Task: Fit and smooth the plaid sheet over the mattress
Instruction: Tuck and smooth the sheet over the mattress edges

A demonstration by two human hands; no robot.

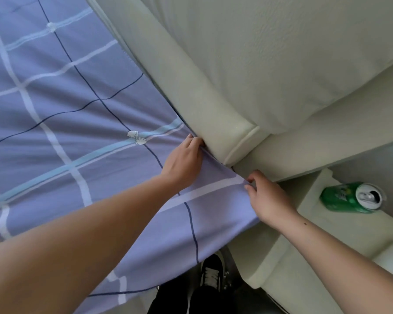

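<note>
The plaid sheet [61, 123] is lilac with white, pale blue and dark lines and a small white bow print, and it covers the mattress across the left of the view. My left hand [183, 160] presses flat on the sheet at the mattress corner, fingertips pushed into the gap against the cream padded headboard [191, 87]. My right hand [267, 196] pinches the sheet's corner edge on the mattress side, just below the headboard's end. The sheet hangs down the mattress side below my arms. The mattress itself is hidden under the sheet.
A cream bedside stand [340, 225] sits close to the right of the bed, with an open green drink can [352, 197] on it. A black-and-white shoe [211, 271] and dark trousers stand on the floor in the narrow gap below.
</note>
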